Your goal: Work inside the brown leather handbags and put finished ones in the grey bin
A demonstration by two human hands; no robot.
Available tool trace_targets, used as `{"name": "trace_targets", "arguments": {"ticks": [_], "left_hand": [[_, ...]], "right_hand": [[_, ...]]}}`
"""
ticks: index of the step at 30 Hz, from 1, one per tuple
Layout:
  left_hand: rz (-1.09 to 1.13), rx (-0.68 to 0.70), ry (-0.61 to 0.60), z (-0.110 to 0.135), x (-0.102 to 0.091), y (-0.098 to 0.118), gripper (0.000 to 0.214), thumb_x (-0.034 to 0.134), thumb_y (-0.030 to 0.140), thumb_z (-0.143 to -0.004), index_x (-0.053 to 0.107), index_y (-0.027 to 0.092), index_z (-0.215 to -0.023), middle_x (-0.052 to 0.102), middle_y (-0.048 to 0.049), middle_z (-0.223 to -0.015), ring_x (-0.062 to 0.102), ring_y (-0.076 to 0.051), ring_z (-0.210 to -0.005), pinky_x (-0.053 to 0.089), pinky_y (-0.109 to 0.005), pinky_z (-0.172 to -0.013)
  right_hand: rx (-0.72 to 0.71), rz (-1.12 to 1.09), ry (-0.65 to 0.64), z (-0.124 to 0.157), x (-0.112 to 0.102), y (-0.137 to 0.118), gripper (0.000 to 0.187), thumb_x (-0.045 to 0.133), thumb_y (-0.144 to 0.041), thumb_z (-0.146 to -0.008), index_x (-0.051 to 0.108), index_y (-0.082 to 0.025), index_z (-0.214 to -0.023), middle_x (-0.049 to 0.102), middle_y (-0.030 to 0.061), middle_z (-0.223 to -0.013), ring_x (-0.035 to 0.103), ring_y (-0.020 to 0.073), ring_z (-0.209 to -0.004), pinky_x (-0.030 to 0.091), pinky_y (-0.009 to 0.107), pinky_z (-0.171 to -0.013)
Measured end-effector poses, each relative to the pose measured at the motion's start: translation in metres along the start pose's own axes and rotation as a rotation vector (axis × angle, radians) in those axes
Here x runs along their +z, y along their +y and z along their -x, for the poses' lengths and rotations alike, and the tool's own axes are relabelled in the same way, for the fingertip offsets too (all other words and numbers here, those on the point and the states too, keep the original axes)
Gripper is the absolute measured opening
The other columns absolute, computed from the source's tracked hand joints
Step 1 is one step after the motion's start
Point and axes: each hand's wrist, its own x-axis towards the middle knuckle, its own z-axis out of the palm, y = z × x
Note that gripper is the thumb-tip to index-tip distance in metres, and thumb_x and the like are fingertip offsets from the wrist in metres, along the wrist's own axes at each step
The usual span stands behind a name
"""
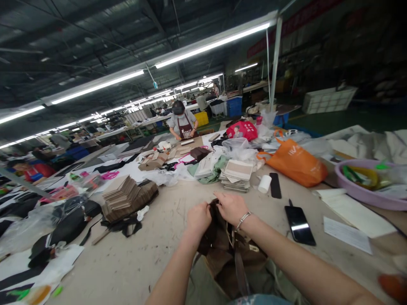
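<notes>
A dark brown bag with straps and small metal fittings lies at the table's near edge, partly over my lap. My left hand is closed on the bag's upper edge. Just to its right, my right hand grips the same edge, fingers bent over the fabric, with a silver bangle on the wrist. The two hands nearly meet at the top of the bag. My forearms cover parts of its sides, and the lower part runs out of view.
Stacked brown pieces stand to the left, a stack of cards ahead. On the right lie a white roll, a black phone, an orange bag and a purple basin. A co-worker stands across the table.
</notes>
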Motion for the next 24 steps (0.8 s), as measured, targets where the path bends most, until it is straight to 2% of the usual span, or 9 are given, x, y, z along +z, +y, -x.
{"name": "trace_targets", "arguments": {"ticks": [5,9,13,16,20,22,24], "left_hand": [[0.011,-0.008,0.001,-0.002,0.0,0.0,0.031,0.034,0.028,-0.09,0.064,0.018,-0.092,0.069,-0.0082,-0.084,0.064,-0.021,-0.08,0.044,-0.029,-0.069],[0.075,0.037,-0.009,-0.009,0.002,-0.001,0.028,0.041,0.035,-0.088,0.065,0.024,-0.098,0.07,-0.0049,-0.09,0.064,-0.021,-0.084,0.044,-0.029,-0.069],[0.049,0.024,-0.062,-0.016,0.0,-0.001,0.03,0.039,0.035,-0.089,0.067,0.023,-0.091,0.07,-0.005,-0.091,0.064,-0.019,-0.085,0.043,-0.027,-0.07],[0.013,-0.023,-0.078,-0.019,0.0,0.002,0.033,0.038,0.035,-0.089,0.067,0.02,-0.086,0.069,-0.0076,-0.087,0.063,-0.019,-0.083,0.042,-0.027,-0.069],[0.029,-0.014,-0.088,-0.023,0.005,0.004,0.032,0.037,0.034,-0.09,0.066,0.018,-0.087,0.068,-0.0091,-0.087,0.062,-0.02,-0.082,0.043,-0.029,-0.071],[0.061,-0.009,-0.09,-0.026,0.006,0.004,0.035,0.034,0.033,-0.091,0.065,0.017,-0.091,0.067,-0.0114,-0.088,0.061,-0.023,-0.084,0.043,-0.032,-0.074],[0.082,-0.044,-0.071,-0.025,0.002,0.004,0.038,0.031,0.033,-0.092,0.065,0.017,-0.093,0.066,-0.0136,-0.09,0.06,-0.024,-0.084,0.043,-0.035,-0.076]], "right_hand": [[0.038,-0.037,-0.002,-0.005,-0.002,0.004,0.038,0.052,-0.036,-0.082,0.053,-0.025,-0.118,0.062,0.0053,-0.104,0.056,0.0207,-0.095,0.041,0.03,-0.076],[0.038,-0.056,-0.023,-0.007,0.001,0.006,0.042,0.051,-0.03,-0.082,0.05,-0.026,-0.124,0.06,0.0057,-0.106,0.054,0.0209,-0.098,0.041,0.03,-0.078],[0.0,-0.137,0.029,-0.003,0.004,0.008,0.05,0.051,-0.031,-0.082,0.043,-0.025,-0.13,0.055,0.0067,-0.113,0.053,0.0204,-0.099,0.042,0.03,-0.08],[-0.021,-0.222,0.114,0.008,0.005,0.01,0.051,0.054,-0.032,-0.082,0.043,-0.022,-0.131,0.051,0.0086,-0.116,0.05,0.02,-0.101,0.042,0.03,-0.086],[-0.013,-0.28,0.188,0.03,0.005,0.011,0.055,0.059,-0.034,-0.078,0.044,-0.021,-0.13,0.049,0.0104,-0.117,0.046,0.0243,-0.108,0.04,0.038,-0.094],[0.006,-0.286,0.174,0.044,0.006,0.01,0.06,0.059,-0.038,-0.076,0.041,-0.024,-0.132,0.046,0.0109,-0.123,0.042,0.0269,-0.115,0.038,0.042,-0.099],[0.01,-0.309,0.162,0.063,0.009,0.006,0.066,0.057,-0.04,-0.076,0.032,-0.032,-0.137,0.042,0.0096,-0.13,0.037,0.0277,-0.123,0.034,0.043,-0.103]]}}
